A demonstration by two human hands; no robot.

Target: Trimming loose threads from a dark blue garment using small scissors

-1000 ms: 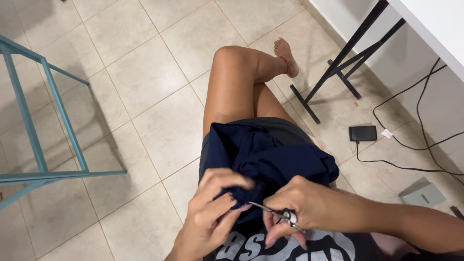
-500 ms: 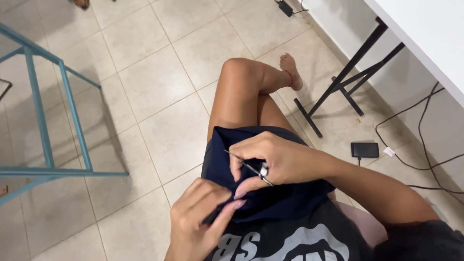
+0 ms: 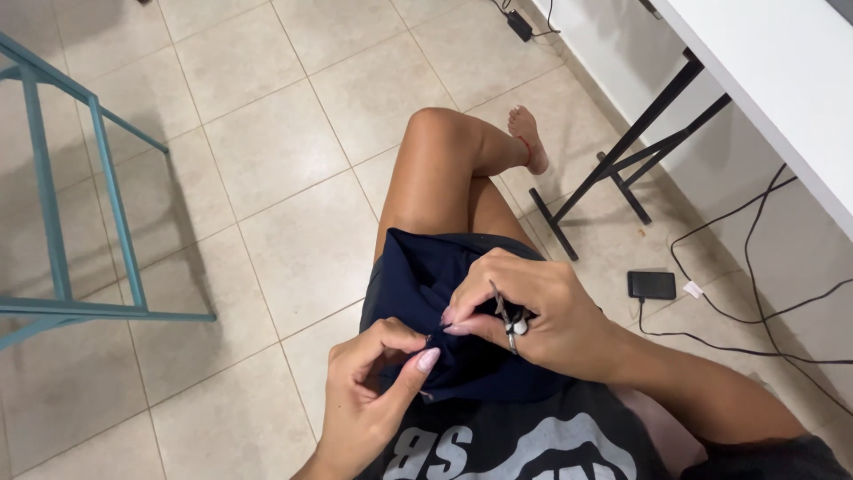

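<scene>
Head view: both hands' fingers pinch navy cloth (image 3: 418, 276); right hand (image 3: 533, 311) also grips small scissors (image 3: 508, 322).

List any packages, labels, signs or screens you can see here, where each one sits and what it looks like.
Small black device: flat dark rectangle on the tiled floor right of the knee, a cable plugged in; whether its top is a screen cannot be told.
White tag: tiny pale tab on that cable beside the device.
Shirt print: large white graphic on the black shirt, bottom edge.
No packages or signs show.
</scene>
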